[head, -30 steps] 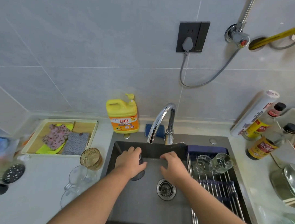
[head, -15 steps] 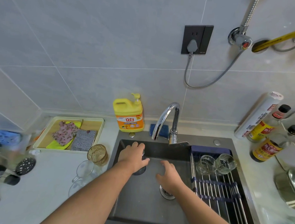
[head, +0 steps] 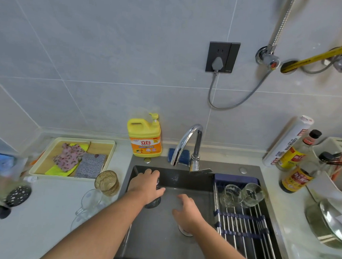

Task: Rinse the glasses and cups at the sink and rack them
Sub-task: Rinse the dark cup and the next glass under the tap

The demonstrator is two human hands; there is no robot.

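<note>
My left hand (head: 147, 186) grips a dark glass (head: 153, 202) low in the dark sink (head: 159, 244), left of the chrome faucet (head: 187, 143). My right hand (head: 188, 212) hovers over the drain with fingers spread and nothing in it. Two clear glasses (head: 231, 194) (head: 252, 193) lie on the roll-up rack (head: 240, 226) across the sink's right side. On the counter to the left stand an amber glass (head: 107, 182) and two clear cups (head: 89, 201) (head: 80, 222).
A yellow detergent bottle (head: 145, 137) and a blue sponge (head: 182, 156) sit behind the sink. A tray with cloths (head: 73, 158) is at the left. Sauce bottles (head: 296, 180), a paper roll (head: 287, 141) and a steel pot (head: 326, 222) crowd the right counter.
My right hand has come down from the sink's back wall near the faucet to just above the drain. My left hand has stayed on the dark glass.
</note>
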